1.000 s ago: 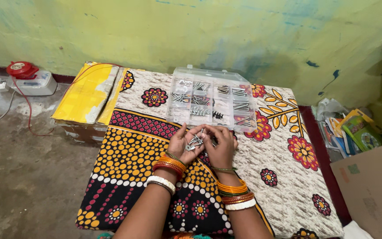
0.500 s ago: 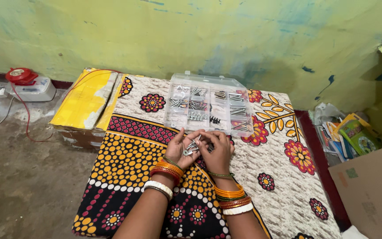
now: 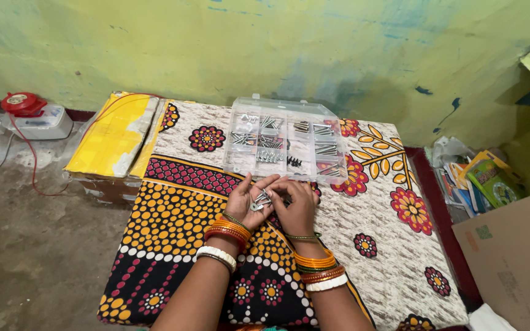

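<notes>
Both hands dropped a bit nearer the box vs half a sec ago, and I saw the view tip so the wall filled more of the top. Left hand [image 3: 245,201] and right hand [image 3: 295,207] met over the patterned cloth [image 3: 173,233], fingertips touching, w/ a small cluster of silver screws [image 3: 260,200] between them. Left fingers were pressed together pinching the screws; right hand's fingers curled in on the same cluster, though I couldn't tell how many pieces it gripped. Clear plastic box [image 3: 283,140] w/ compartments of screws & bolts sat open just beyond the hands, lid up. My read: sorting was mid-way, pieces held above the cloth, not yet in a compartment. Yellow bundle [image 3: 115,133] lay left of the cloth, red reel [image 3: 23,103] by the wall, books [image 3: 483,184] on the right.
</notes>
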